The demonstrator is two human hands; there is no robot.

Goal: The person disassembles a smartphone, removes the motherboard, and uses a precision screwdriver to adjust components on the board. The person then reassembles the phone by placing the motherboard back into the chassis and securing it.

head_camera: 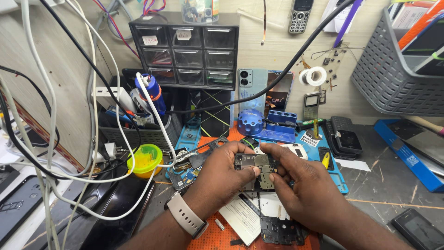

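Note:
My left hand (222, 173) and my right hand (298, 183) together hold an opened phone (257, 170) with its back off, its circuit board and metal shields showing. Both thumbs press on the board from either side. A pale watch (185, 215) is on my left wrist. Under the hands lies an orange work mat (212, 236) with a white card (243, 217) and a black plastic phone part (280, 230). A small white charger-like part (293, 149) lies just behind the right hand.
A black drawer cabinet (185, 51) stands at the back. In front of it are a blue round tool holder (250, 121), a blue mat (335, 173), a yellow-green cup (144, 159), white cables (152, 111), a grey basket (393, 74) and dark phones (342, 134).

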